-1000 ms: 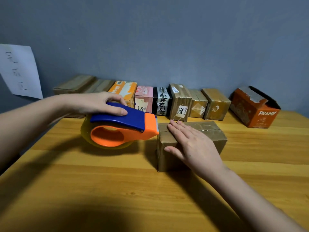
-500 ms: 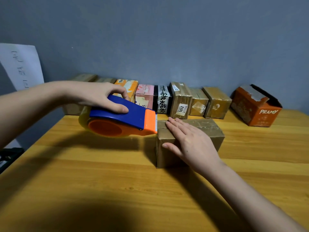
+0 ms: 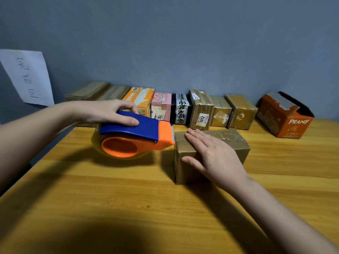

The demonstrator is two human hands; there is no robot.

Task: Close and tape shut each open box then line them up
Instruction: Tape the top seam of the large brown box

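Brown cardboard box (image 3: 229,143) sits mid-table on the wooden table (image 3: 128,198), flaps folded down, centre seam visible along the top. Right hand (image 3: 214,156) lies flat on the box top, fingers straight and together, thumb over the near face; it presses the flaps, not pinching anything. Left hand (image 3: 108,112) is curled round the blue handle of the tape dispenser (image 3: 134,138), thumb along the near side. The dispenser's serrated edge meets the box's left top edge, at or just beside the seam end. Whether tape is already stuck to the cardboard cannot be told.

Behind, a row of closed boxes (image 3: 183,109) stands along the wall. An orange box marked PRAMY (image 3: 286,118) stands apart at the right with its top open, so at least one box remains.

Risks from here, as judgement:
- Right fingertips lie on the seam, in the dispenser's likely path; the hand would need to give way or the tape will run over the fingers or veer off the seam.
- The teeth are close to those fingers; a quick pull could scrape them.
- If the tape end has not stuck on the left face, the pull could lift it off.
- Lightening the press could let the flaps spring up or the box slide.
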